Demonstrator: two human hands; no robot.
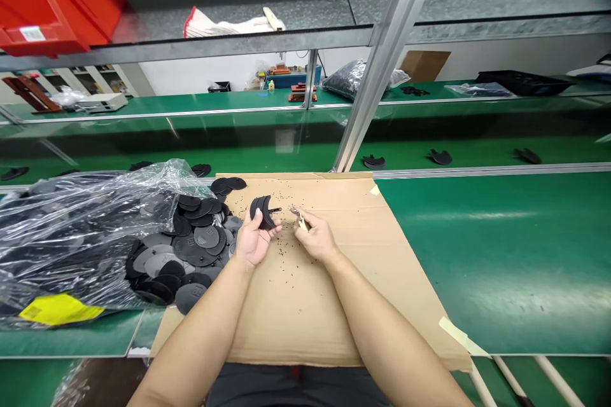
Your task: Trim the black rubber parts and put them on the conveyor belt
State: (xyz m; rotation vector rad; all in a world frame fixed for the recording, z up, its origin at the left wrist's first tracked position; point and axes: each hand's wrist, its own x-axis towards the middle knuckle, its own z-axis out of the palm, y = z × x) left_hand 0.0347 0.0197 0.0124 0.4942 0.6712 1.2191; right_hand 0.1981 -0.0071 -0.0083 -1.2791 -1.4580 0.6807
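Observation:
My left hand [254, 243] is closed on a black curved plastic part [262, 212], thumb on its face, with a thin black stub sticking out to the right. Just right of the stub, my right hand [316, 235] grips a small pair of nippers [300, 219] with pale handles; the metal tips point at the part, a short gap apart. Both hands are over a cardboard sheet [296, 331], on which tiny black scraps [282, 253] are scattered. Left of my left hand, a heap of flat round black parts [191, 245] spills out of a clear plastic bag [86, 229].
Behind the cardboard runs a green conveyor belt [305, 162] carrying several black parts [439, 156]. A slanted metal post [382, 70] rises behind it. Overhead, a shelf holds a red bin [62, 0] and a white glove [224, 24]. A yellow label [60, 310] is at the lower left.

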